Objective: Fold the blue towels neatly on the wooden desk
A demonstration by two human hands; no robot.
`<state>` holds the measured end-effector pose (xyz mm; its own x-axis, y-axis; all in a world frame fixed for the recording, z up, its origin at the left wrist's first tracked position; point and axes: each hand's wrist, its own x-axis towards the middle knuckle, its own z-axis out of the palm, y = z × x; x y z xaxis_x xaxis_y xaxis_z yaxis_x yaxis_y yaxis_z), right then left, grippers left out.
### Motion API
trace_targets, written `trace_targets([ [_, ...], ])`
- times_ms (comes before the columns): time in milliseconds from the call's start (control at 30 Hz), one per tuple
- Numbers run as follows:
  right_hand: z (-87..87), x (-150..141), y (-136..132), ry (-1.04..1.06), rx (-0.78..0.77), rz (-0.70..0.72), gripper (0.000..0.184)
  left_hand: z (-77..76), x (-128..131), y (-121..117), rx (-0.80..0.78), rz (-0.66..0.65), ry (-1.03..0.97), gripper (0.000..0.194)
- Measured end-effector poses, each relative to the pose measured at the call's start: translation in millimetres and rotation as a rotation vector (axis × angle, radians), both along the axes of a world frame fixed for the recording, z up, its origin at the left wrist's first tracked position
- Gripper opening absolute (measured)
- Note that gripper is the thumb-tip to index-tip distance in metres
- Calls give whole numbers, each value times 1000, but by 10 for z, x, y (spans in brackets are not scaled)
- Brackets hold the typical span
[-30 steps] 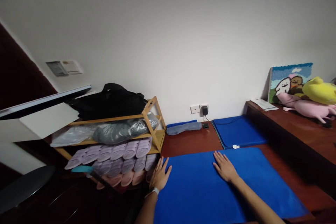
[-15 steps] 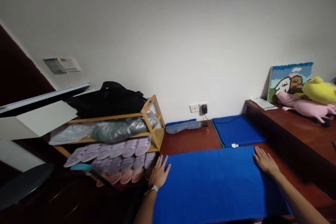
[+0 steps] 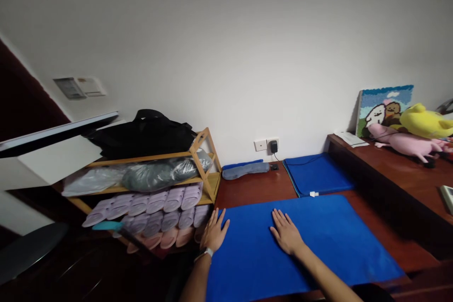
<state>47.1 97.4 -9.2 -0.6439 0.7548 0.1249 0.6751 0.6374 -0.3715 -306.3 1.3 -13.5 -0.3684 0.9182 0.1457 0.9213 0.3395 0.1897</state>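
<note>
A flat blue cloth, probably a towel [image 3: 329, 240], lies spread over the reddish-brown wooden surface. My left hand [image 3: 214, 233] rests on its left edge near the far corner, fingers spread, with a watch or band on the wrist. Flat on the middle of the cloth lies my right hand [image 3: 286, 232], its fingers stretched out. Just beyond the far edge sits a folded blue cloth [image 3: 316, 174] with a small white tag. Neither hand grips anything.
Left stands a wooden rack [image 3: 208, 170] with a black bag [image 3: 145, 134] and rows of slippers [image 3: 173, 198]. At the wall are a rolled grey-blue cloth [image 3: 246, 170] and a plugged-in adapter [image 3: 273, 146]. A raised ledge on the right carries a pink plush toy [image 3: 403, 141].
My right hand has moved left, from the cloth's far right corner to its middle. My left hand stays at the left edge. The view has shifted slightly to the right.
</note>
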Motion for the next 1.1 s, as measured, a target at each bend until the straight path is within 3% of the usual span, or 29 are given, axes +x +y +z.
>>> trace_targets([
  [67,-66,187,47,-34,-8,-50,72,-2,-10,3,-7,-2,-4,63],
  [133,-152,592,202,-72,-1,-137,73,0,-18,7,-16,-1,-8,63],
  [267,-280,1752,616,-152,-14,-379,77,7,-14,18,-14,1,-14,64],
  [400,-261,2802,876,-177,-34,-580,80,2,0,26,-11,-2,-11,64],
  [467,-237,3100,901,-143,-12,-645,78,9,-12,32,-9,1,-21,64],
  [533,-216,3189,861,-83,35,-676,77,35,-46,39,-13,-4,-42,66],
  [600,-189,3058,759,-28,93,-645,79,83,-87,39,-27,-21,-59,66],
  [667,-146,2724,585,15,147,-576,79,142,-96,13,-20,-43,-52,64],
  [800,-40,1657,28,114,181,-387,73,217,128,-196,78,-145,36,59],
  [967,-6,412,-674,134,74,-70,68,128,638,-732,42,-338,84,58],
  [1033,-44,177,-816,123,48,-5,68,67,727,-946,10,-324,92,58],
  [1100,-98,143,-853,102,32,13,68,21,734,-1109,-15,-279,92,58],
])
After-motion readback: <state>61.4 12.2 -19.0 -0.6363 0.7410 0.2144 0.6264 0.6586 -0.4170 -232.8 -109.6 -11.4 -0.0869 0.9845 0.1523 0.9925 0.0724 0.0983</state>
